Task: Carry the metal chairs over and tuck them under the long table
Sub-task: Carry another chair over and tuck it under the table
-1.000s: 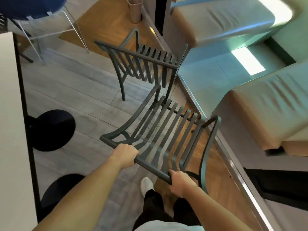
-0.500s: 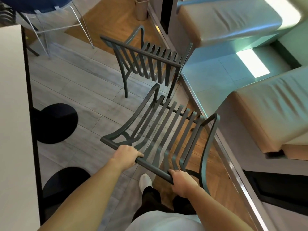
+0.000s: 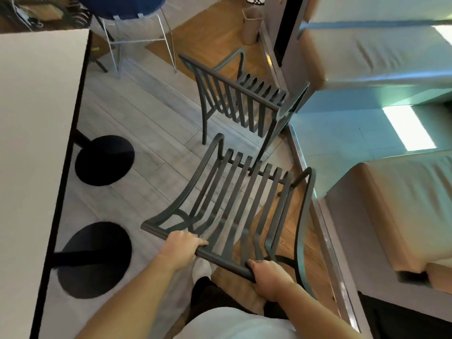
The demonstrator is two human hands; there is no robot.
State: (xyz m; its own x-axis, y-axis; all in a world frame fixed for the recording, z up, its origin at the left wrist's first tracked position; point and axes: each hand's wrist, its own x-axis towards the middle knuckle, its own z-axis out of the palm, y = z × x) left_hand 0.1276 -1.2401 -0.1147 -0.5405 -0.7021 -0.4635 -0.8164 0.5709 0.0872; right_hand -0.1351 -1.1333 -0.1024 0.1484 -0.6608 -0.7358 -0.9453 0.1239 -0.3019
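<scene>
A dark metal slatted chair (image 3: 234, 201) is directly in front of me, its backrest nearest me. My left hand (image 3: 181, 248) grips the top rail near its left end. My right hand (image 3: 271, 277) grips the same rail near its right end. A second dark metal chair (image 3: 241, 99) stands just beyond the first, its back also toward me. The long white table (image 3: 34, 133) runs down the left edge of view, with two black round bases (image 3: 104, 160) beneath its edge.
Beige cushioned benches (image 3: 396, 211) and a raised pale floor with a metal edge strip (image 3: 325, 243) lie to the right. A blue stool with thin metal legs (image 3: 137, 25) stands at the far end. A tan bin (image 3: 252, 25) sits by the wall.
The view has shifted toward the table, which now fills more of the left side. Both hands keep the same grip on the near chair's top rail.
</scene>
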